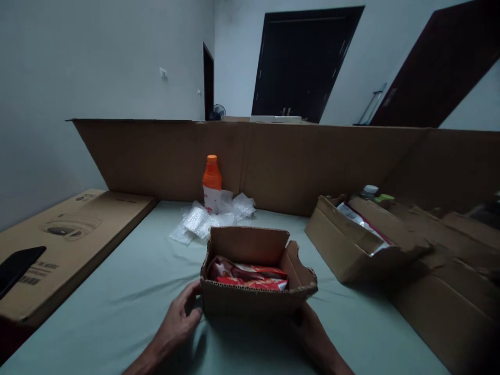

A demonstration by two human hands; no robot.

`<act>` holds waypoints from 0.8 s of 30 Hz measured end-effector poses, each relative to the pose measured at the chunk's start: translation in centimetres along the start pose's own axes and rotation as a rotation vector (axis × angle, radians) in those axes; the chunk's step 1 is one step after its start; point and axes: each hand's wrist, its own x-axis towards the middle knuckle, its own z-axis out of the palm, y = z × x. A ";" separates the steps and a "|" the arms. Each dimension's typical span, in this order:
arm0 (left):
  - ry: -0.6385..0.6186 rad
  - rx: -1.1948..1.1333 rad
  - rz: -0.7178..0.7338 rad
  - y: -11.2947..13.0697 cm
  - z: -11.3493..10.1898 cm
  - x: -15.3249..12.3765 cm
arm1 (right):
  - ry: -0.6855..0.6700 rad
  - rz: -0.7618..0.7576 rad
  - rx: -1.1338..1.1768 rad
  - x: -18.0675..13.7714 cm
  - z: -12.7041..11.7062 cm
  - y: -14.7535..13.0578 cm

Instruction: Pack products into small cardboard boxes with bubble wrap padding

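Observation:
In front of me an open cardboard box sits at the near middle of the table, its back flap standing up. Shiny red packets lie inside it; their lower parts are hidden by the box's front wall. My left hand grips the box at its left side, thumb toward me and fingers at the wall. At the lower right corner my right hand holds the box, with its fingertips hidden in shadow.
An orange bottle stands among bubble wrap before a tall cardboard panel. To the right is another open box with packets inside, beside more cartons. A flat carton bearing a dark phone-like object lies left.

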 end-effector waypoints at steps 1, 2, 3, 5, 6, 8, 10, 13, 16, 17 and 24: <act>-0.003 0.012 -0.031 0.2 -1.1 0.7 | -0.014 0.016 0.004 -0.2 0.1 0.4; 0.020 0.004 -0.075 0.6 -2.0 1.8 | -0.031 0.026 0.005 -0.2 0.1 0.7; 0.062 -0.017 -0.124 0.9 -2.8 3.1 | -0.046 0.032 0.003 -0.2 0.0 0.9; 0.151 -0.073 -0.205 1.4 -3.5 6.3 | -0.061 0.037 -0.015 0.0 -0.2 0.9; 0.183 -0.094 -0.226 1.5 -3.5 8.1 | -0.058 0.042 -0.029 0.1 -0.3 0.8; 0.217 -0.111 -0.230 1.6 -2.7 11.6 | -0.049 0.056 -0.054 0.3 -0.5 0.6; 0.246 -0.118 -0.214 1.4 -1.5 14.5 | -0.047 0.064 -0.064 0.3 -0.5 0.4; 0.325 -0.106 -0.194 1.2 -0.1 16.6 | -0.055 0.065 -0.075 0.1 -0.4 0.2; 0.426 -0.075 -0.145 1.8 -0.8 15.7 | -0.064 0.047 -0.071 -0.1 -0.2 0.2; 0.463 -0.060 -0.115 2.2 -1.8 14.8 | -0.067 0.036 -0.062 -0.1 -0.2 0.2; 0.761 0.211 0.142 5.5 -12.5 1.5 | -0.086 -0.032 -0.049 0.1 0.3 0.8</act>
